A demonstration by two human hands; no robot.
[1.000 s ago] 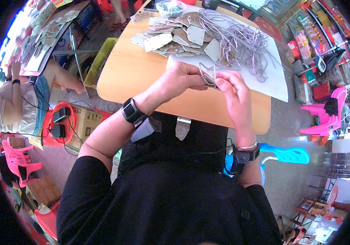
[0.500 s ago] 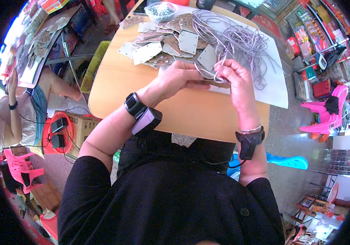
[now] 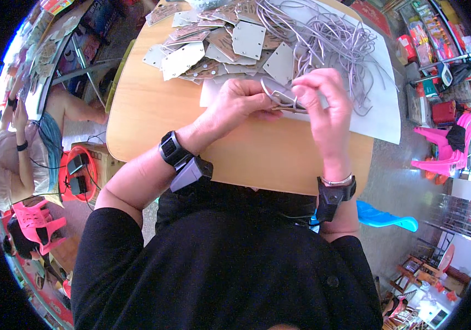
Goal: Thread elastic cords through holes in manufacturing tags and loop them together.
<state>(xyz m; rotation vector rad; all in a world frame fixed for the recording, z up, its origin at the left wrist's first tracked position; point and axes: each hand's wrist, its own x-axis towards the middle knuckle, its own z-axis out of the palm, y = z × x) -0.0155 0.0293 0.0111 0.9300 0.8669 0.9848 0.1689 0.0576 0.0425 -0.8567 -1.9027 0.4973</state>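
My left hand (image 3: 237, 101) pinches a small flat card (image 3: 289, 109), seen almost edge-on and partly hidden by the fingers. A grey cord (image 3: 279, 99) loops over the card between my hands. My right hand (image 3: 328, 102), somewhat blurred, has its thumb and fingers curled together at the cord's right side. Just beyond my hands, loose cards (image 3: 184, 59) with small holes lie in a heap, some pale side up and some brown. Right of the heap, a tangle of grey cords (image 3: 337, 47) spreads over a white sheet (image 3: 379, 118).
The wooden table (image 3: 136, 118) has its near edge at my waist. At its far edge is a clear bowl (image 3: 205, 4), cut off by the frame. To the left a person (image 3: 23, 159) sits by another card-covered table. Pink chairs (image 3: 449, 144) stand on the right.
The right hand's fingers have shifted and loosened from their upright pinch, and the loop has dropped lower over the card. The left hand keeps its grip. The whole view has shifted slightly.
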